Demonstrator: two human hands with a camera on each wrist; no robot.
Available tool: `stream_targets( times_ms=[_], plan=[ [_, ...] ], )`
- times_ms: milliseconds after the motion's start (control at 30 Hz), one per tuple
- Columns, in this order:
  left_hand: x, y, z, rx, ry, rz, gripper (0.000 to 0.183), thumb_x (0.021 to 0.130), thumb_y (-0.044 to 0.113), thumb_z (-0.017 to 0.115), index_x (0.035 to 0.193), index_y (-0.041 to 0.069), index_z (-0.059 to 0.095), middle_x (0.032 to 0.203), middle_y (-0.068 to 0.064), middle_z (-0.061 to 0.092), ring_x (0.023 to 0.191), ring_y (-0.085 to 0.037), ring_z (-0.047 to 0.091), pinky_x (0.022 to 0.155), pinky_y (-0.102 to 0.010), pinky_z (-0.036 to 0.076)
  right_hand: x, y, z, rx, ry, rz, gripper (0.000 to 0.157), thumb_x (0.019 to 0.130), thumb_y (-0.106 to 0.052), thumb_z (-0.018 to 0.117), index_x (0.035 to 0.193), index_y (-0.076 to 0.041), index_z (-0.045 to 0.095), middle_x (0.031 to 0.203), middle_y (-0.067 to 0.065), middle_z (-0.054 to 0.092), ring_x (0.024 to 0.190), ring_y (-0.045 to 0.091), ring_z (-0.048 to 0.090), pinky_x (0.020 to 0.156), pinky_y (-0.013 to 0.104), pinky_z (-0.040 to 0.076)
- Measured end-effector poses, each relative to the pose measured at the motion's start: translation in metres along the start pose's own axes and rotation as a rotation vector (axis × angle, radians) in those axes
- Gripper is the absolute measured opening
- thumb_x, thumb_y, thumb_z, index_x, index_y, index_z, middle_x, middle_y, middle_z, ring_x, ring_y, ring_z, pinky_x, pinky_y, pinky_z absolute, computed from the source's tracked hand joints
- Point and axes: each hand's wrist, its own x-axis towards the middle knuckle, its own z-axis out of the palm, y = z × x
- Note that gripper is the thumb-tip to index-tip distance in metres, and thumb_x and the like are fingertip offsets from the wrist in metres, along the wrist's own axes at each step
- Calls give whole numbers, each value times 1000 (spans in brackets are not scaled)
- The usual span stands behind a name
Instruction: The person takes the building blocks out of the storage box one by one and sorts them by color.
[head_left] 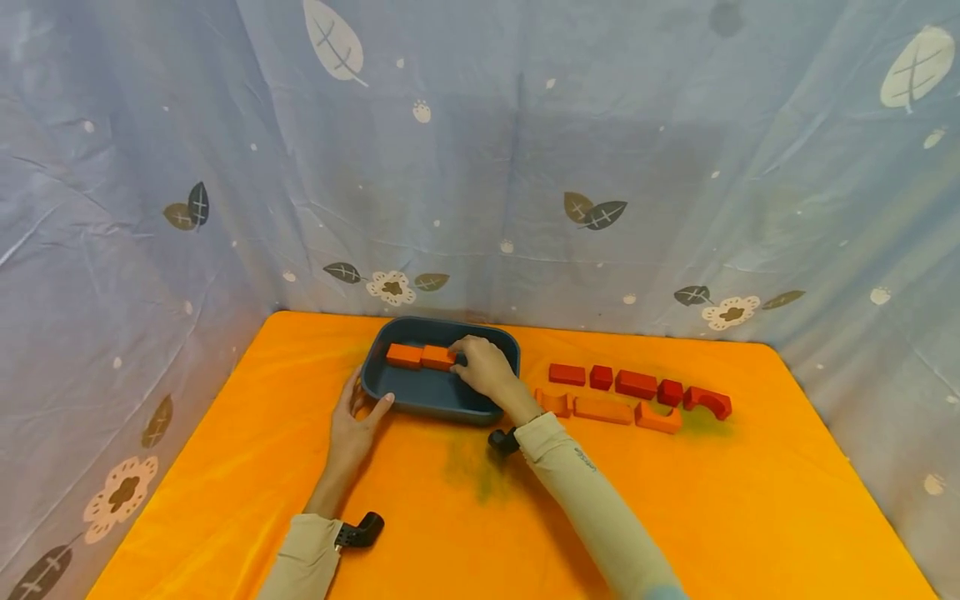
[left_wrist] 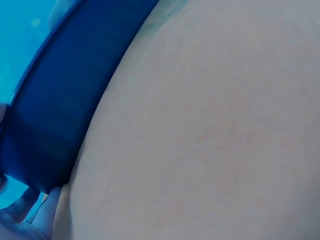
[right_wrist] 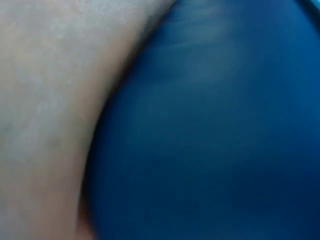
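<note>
A dark blue-grey tray (head_left: 431,404) with raised walls stands at the back of the table. My left hand (head_left: 352,429) grips its front left corner, thumb at the rim and fingers round the outside. The left wrist view shows the tray's outer wall (left_wrist: 65,95) with fingers (left_wrist: 47,210) at its lower corner. Inside the tray lie two orange blocks end to end, a left block (head_left: 404,357) and a right block (head_left: 437,358). Reaching over the front right wall, my right hand (head_left: 483,367) pinches the right block's end. The right wrist view holds only skin and blurred tray floor (right_wrist: 210,125).
Right of the tray runs a back row of red blocks, among them a long block (head_left: 636,384) and an arch (head_left: 708,402). In front of it are orange pieces, including a long block (head_left: 603,410) and a curved-cut block (head_left: 658,417). Patterned curtains (head_left: 465,167) enclose the orange table (head_left: 450,533).
</note>
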Motion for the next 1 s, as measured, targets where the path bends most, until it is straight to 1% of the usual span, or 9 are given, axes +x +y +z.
stream_targets(
  times_ms=[167,333,367,500,667,733,800,933,1000],
  plan=[
    [0,0,2,-15,-8,19,79,91,27,72,156,16,28,157,-10,30,139,-36,34,112,-52,33,7,4,9,-31,-24,14,35,90,-14,73,124,-11,68,119,8,67,107,24,64,92,37,53],
    [-1,0,1,-17,-12,15,80,91,28,72,156,16,26,157,-11,30,139,-37,34,111,-53,35,9,4,13,-24,20,-11,34,89,-11,72,122,-9,68,115,9,67,98,23,66,87,35,55],
    [-1,0,1,-14,-12,11,80,91,28,71,156,16,26,157,-11,30,139,-37,34,111,-53,35,8,3,11,-11,33,-14,33,88,-10,72,121,-8,68,114,10,67,96,24,66,86,35,55],
    [0,-1,-1,-8,-8,13,80,92,28,71,156,16,25,156,-11,30,138,-36,35,111,-51,35,4,-1,-1,10,88,-35,26,86,-8,74,113,-7,73,112,10,67,96,27,65,85,38,55],
    [-1,-1,1,-10,-2,14,80,92,27,71,156,14,26,154,-13,33,135,-35,38,110,-50,37,-7,0,-21,37,90,-51,21,85,-4,74,105,-7,77,112,10,69,105,28,64,88,39,55],
    [-1,-1,1,-2,-4,14,80,92,27,71,156,13,25,153,-15,34,135,-35,38,110,-51,36,-12,2,-29,81,87,-49,22,85,-3,73,106,-7,77,113,9,68,107,28,63,85,38,56],
    [0,0,1,5,-3,16,79,92,26,71,156,13,26,152,-16,35,135,-36,38,111,-51,35,-19,7,-38,154,89,-51,22,85,-1,72,107,-5,76,114,10,68,107,28,62,82,36,57],
    [0,2,0,18,-2,3,80,93,28,70,157,14,24,154,-15,32,136,-37,37,111,-51,35,-38,23,-57,375,92,-29,24,87,1,71,111,-2,73,121,13,63,115,30,58,84,33,58],
    [0,2,1,22,-1,-3,80,93,29,70,157,15,24,156,-14,31,136,-36,37,111,-51,35,-50,36,-64,478,100,-8,25,88,1,71,113,-1,73,125,13,61,121,30,55,89,33,56]
  ],
)
